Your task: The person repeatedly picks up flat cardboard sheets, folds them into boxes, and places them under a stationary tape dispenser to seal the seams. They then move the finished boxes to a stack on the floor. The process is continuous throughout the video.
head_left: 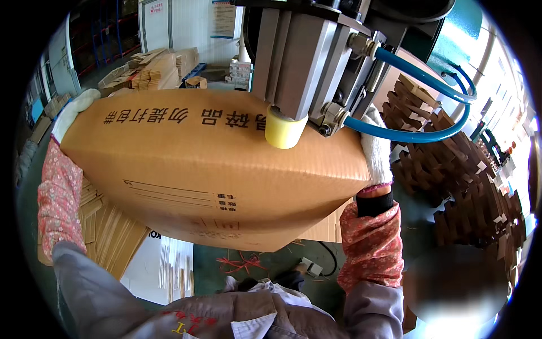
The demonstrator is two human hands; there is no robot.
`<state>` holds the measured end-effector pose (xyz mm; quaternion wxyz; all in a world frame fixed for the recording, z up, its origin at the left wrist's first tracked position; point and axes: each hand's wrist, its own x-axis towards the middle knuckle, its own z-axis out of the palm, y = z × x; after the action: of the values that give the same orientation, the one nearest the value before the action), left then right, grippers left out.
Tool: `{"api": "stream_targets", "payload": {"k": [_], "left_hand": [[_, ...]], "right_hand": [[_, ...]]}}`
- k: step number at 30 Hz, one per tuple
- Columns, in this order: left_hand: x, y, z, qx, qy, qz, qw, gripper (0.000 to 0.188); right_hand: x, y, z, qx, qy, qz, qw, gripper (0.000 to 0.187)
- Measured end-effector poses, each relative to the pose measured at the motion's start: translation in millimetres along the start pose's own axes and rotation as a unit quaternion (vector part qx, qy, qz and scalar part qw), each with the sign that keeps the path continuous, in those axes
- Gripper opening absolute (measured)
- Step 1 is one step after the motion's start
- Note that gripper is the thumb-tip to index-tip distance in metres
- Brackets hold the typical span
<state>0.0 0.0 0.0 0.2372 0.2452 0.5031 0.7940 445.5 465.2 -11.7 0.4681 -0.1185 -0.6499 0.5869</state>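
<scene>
A large brown cardboard box [214, 155] with dark print spans the view in front of me. My left hand [76, 111], in a white glove, grips its far left end. My right hand [376, 151], also gloved, holds the right end, its fingers partly hidden behind blue air hoses. Over the box's right half hangs a grey metal machine head [302, 62] with a pale yellow round tip [285, 130]. That tip overlaps the upper face of the box; whether it touches I cannot tell. Flowered sleeve covers wrap both my forearms.
Flattened cardboard [113, 231] leans at lower left beside white sheets [161, 265]. A foot pedal [311, 266] and red strapping scraps [243, 263] lie on the floor. Stacked brown carton pieces [463, 186] fill the right side. More cardboard piles [155, 68] stand behind. Blue hoses [418, 135] loop out rightward.
</scene>
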Motion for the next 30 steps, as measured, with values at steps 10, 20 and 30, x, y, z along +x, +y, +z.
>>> {"api": "stream_targets", "payload": {"k": [10, 20, 30], "left_hand": [[-9, 26, -3, 0.044, -0.046, -0.005, 0.998, 0.015], [9, 39, -57, 0.080, 0.005, -0.006, 0.997, 0.053], [8, 27, -37, 0.097, -0.099, -0.006, 0.990, 0.030]], "right_hand": [[-24, 6, 27, 0.002, 0.038, -0.002, 0.999, 0.030], [-7, 19, 47, 0.008, 0.012, -0.060, 0.998, 0.013], [-7, 1, 45, 0.004, 0.007, -0.056, 0.998, 0.009]]}}
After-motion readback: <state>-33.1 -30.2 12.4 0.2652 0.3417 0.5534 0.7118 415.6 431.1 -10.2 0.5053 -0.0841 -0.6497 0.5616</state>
